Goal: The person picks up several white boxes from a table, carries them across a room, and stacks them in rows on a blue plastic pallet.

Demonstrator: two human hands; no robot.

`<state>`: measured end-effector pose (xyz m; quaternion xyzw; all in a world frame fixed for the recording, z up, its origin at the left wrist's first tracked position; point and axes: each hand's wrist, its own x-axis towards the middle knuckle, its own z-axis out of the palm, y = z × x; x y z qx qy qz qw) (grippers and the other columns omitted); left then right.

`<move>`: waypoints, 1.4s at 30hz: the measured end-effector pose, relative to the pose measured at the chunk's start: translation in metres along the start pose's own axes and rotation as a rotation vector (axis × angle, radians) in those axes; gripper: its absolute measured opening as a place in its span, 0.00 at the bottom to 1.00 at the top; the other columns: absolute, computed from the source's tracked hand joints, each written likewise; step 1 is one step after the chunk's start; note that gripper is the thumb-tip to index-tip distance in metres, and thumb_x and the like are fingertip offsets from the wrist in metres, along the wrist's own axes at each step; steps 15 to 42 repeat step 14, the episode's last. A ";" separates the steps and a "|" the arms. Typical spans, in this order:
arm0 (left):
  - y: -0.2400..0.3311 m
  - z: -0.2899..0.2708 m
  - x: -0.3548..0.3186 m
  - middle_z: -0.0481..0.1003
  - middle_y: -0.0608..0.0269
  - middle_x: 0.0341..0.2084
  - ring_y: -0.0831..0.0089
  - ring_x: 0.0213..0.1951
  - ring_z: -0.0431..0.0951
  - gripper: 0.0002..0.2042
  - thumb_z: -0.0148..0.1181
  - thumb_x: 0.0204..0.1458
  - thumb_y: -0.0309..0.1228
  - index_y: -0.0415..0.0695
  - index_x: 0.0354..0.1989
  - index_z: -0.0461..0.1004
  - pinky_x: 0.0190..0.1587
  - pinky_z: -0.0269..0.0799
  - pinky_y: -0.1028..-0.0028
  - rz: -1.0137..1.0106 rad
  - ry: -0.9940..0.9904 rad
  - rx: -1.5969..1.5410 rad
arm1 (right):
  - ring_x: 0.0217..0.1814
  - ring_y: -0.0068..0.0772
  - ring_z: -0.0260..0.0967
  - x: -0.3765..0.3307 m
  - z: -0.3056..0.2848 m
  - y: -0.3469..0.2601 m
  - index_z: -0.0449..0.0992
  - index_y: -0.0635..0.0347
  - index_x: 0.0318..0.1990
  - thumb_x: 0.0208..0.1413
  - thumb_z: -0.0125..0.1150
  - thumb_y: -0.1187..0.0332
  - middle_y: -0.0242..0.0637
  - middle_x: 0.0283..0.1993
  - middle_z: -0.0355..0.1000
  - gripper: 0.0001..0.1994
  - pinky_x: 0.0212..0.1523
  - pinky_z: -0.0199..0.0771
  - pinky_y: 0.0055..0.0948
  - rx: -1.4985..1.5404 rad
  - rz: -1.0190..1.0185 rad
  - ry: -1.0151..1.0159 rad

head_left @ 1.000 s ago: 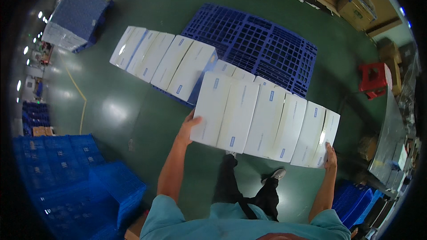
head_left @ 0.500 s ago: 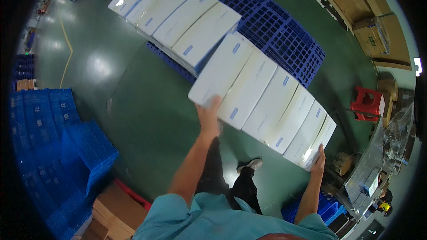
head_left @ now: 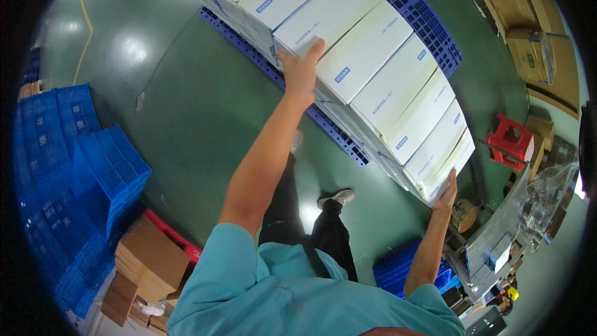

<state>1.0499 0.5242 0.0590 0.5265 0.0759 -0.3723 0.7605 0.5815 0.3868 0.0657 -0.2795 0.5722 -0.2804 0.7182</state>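
A row of several white cartons with small blue labels lies between my hands, lined up against more white cartons at its left end. My left hand grips the row's left end, thumb on the top face and fingers at the near corner. At the other end, my right hand presses on the lower right corner with its fingers along the side. Below the row, the sides of lower white cartons show. They stand on a blue plastic pallet, whose grid also shows on the far side.
Blue folded crates or sheets are piled at the left, with an open brown carton nearby. To the right stand a red stool and a bench with clear plastic wrap. Large brown cardboard leans at the far right.
Both hands have moved forward with the row of cartons. The tilted row has come level with the cartons on its left and now lies over the lower ones, covering more of the pallet.
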 end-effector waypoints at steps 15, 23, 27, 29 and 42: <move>-0.032 -0.028 -0.015 0.57 0.65 0.60 0.69 0.60 0.55 0.42 0.57 0.48 0.58 0.58 0.68 0.44 0.55 0.54 0.54 -0.075 0.021 -0.034 | 0.58 0.45 0.65 -0.007 0.012 -0.004 0.54 0.61 0.65 0.55 0.52 0.44 0.44 0.61 0.62 0.38 0.55 0.69 0.45 -0.080 0.049 -0.044; -0.032 -0.028 -0.015 0.57 0.65 0.60 0.69 0.60 0.55 0.42 0.57 0.48 0.58 0.58 0.68 0.44 0.55 0.54 0.54 -0.075 0.021 -0.034 | 0.58 0.45 0.65 -0.007 0.012 -0.004 0.54 0.61 0.65 0.55 0.52 0.44 0.44 0.61 0.62 0.38 0.55 0.69 0.45 -0.080 0.049 -0.044; -0.032 -0.028 -0.015 0.57 0.65 0.60 0.69 0.60 0.55 0.42 0.57 0.48 0.58 0.58 0.68 0.44 0.55 0.54 0.54 -0.075 0.021 -0.034 | 0.58 0.45 0.65 -0.007 0.012 -0.004 0.54 0.61 0.65 0.55 0.52 0.44 0.44 0.61 0.62 0.38 0.55 0.69 0.45 -0.080 0.049 -0.044; -0.032 -0.028 -0.015 0.57 0.65 0.60 0.69 0.60 0.55 0.42 0.57 0.48 0.58 0.58 0.68 0.44 0.55 0.54 0.54 -0.075 0.021 -0.034 | 0.58 0.45 0.65 -0.007 0.012 -0.004 0.54 0.61 0.65 0.55 0.52 0.44 0.44 0.61 0.62 0.38 0.55 0.69 0.45 -0.080 0.049 -0.044; -0.032 -0.028 -0.015 0.57 0.65 0.60 0.69 0.60 0.55 0.42 0.57 0.48 0.58 0.58 0.68 0.44 0.55 0.54 0.54 -0.075 0.021 -0.034 | 0.58 0.45 0.65 -0.007 0.012 -0.004 0.54 0.61 0.65 0.55 0.52 0.44 0.44 0.61 0.62 0.38 0.55 0.69 0.45 -0.080 0.049 -0.044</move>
